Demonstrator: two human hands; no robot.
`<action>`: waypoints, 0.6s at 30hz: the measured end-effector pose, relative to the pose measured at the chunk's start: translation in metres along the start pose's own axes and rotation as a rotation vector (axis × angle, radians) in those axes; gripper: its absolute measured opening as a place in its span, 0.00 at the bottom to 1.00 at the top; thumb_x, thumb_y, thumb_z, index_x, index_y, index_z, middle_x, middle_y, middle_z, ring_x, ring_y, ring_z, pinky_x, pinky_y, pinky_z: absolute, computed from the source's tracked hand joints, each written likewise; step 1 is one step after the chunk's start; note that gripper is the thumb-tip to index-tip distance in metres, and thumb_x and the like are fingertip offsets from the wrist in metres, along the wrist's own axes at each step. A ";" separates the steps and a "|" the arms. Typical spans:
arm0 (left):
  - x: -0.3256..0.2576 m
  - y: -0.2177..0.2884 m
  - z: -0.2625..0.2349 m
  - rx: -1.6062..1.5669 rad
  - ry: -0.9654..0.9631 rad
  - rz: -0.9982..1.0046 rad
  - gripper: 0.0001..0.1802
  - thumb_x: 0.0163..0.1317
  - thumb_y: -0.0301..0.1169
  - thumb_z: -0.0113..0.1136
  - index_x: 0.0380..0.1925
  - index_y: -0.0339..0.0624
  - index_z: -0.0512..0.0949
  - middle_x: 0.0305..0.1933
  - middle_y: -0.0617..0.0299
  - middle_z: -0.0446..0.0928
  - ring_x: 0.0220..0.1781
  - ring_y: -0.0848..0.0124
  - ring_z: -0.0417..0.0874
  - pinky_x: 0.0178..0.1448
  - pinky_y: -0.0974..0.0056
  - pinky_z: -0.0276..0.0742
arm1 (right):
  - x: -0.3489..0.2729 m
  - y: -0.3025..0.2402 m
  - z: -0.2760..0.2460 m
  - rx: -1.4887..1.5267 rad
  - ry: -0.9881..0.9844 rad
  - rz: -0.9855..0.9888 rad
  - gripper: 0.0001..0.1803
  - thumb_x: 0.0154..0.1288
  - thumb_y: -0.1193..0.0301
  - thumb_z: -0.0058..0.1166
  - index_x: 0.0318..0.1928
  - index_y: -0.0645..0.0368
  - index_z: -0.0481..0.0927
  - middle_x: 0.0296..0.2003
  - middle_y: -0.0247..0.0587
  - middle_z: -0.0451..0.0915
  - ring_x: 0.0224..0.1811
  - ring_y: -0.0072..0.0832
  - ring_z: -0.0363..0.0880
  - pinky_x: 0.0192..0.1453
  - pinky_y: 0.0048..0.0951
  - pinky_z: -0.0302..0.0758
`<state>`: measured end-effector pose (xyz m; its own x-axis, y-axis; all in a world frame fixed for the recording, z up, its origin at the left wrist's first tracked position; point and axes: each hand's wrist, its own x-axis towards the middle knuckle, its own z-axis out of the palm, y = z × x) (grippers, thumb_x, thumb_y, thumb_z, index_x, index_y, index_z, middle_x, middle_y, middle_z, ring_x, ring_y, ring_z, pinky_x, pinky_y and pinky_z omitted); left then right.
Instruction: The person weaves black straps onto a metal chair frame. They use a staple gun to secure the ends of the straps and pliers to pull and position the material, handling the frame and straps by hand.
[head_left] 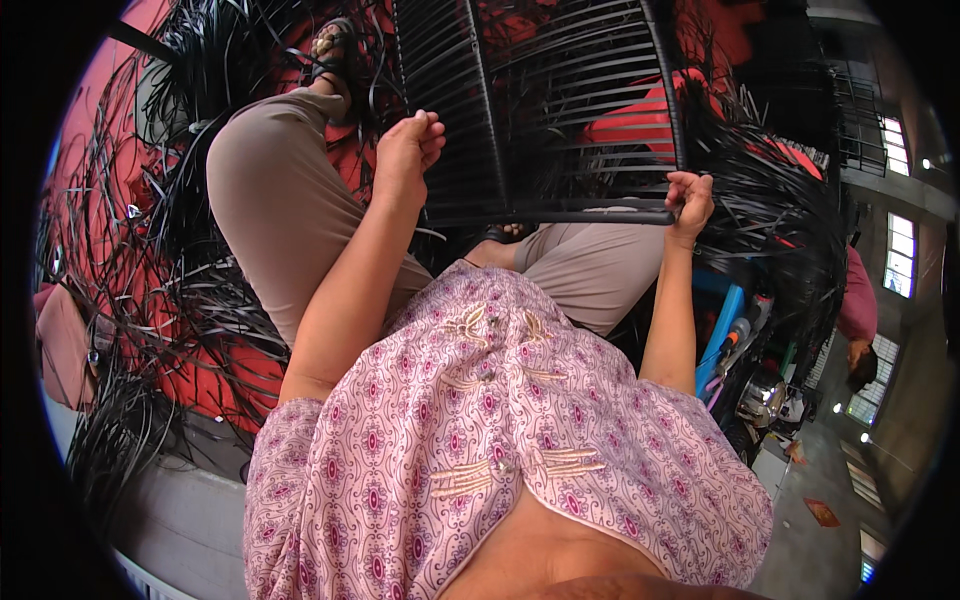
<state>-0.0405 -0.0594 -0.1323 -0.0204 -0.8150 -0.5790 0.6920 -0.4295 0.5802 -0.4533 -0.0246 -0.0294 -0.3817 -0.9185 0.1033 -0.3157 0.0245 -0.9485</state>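
A black frame woven with flat black strips (560, 100) leans over my knees. My left hand (405, 150) presses against the frame's left side, fingers curled on the woven strips there. My right hand (688, 200) is closed around the frame's lower black bar near its right corner. I sit in beige trousers (270, 200) and a pink patterned top (480, 430). My sandalled foot (330, 55) rests at the top left beside the frame.
Loose black strips (150, 280) lie in heaps on a red mat (210, 380) at my left and hang in a bundle at the right (790, 230). A blue stool (725, 320) and another person in red (858, 310) are at the right.
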 end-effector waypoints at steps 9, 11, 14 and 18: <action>-0.014 0.000 0.022 0.068 -0.082 -0.042 0.11 0.70 0.38 0.59 0.38 0.43 0.81 0.33 0.68 0.82 0.33 0.78 0.80 0.42 0.72 0.76 | 0.002 0.006 0.002 0.014 0.064 -0.106 0.34 0.76 0.47 0.36 0.31 0.65 0.82 0.17 0.31 0.73 0.17 0.16 0.67 0.24 0.17 0.61; -0.010 -0.002 0.021 0.091 -0.097 -0.029 0.11 0.69 0.39 0.59 0.38 0.45 0.82 0.32 0.69 0.82 0.33 0.79 0.80 0.42 0.73 0.75 | 0.002 -0.001 0.010 0.022 0.046 -0.109 0.32 0.75 0.49 0.38 0.30 0.65 0.82 0.18 0.30 0.73 0.17 0.15 0.67 0.24 0.17 0.61; -0.013 -0.006 0.022 0.111 -0.111 -0.031 0.11 0.69 0.40 0.59 0.38 0.45 0.82 0.32 0.69 0.82 0.32 0.79 0.80 0.40 0.74 0.74 | -0.001 -0.004 0.014 0.035 0.080 -0.085 0.31 0.76 0.50 0.39 0.29 0.64 0.83 0.17 0.30 0.73 0.17 0.16 0.67 0.25 0.18 0.61; -0.013 -0.013 0.018 0.110 -0.168 -0.023 0.11 0.69 0.40 0.59 0.37 0.45 0.81 0.30 0.70 0.81 0.30 0.79 0.79 0.39 0.72 0.75 | -0.006 -0.010 0.018 0.010 0.090 -0.124 0.28 0.76 0.55 0.38 0.29 0.64 0.82 0.17 0.30 0.71 0.18 0.17 0.66 0.24 0.19 0.59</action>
<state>-0.0616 -0.0506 -0.1221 -0.1615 -0.8539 -0.4947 0.6075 -0.4810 0.6321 -0.4320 -0.0266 -0.0261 -0.4169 -0.8751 0.2459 -0.3572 -0.0910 -0.9296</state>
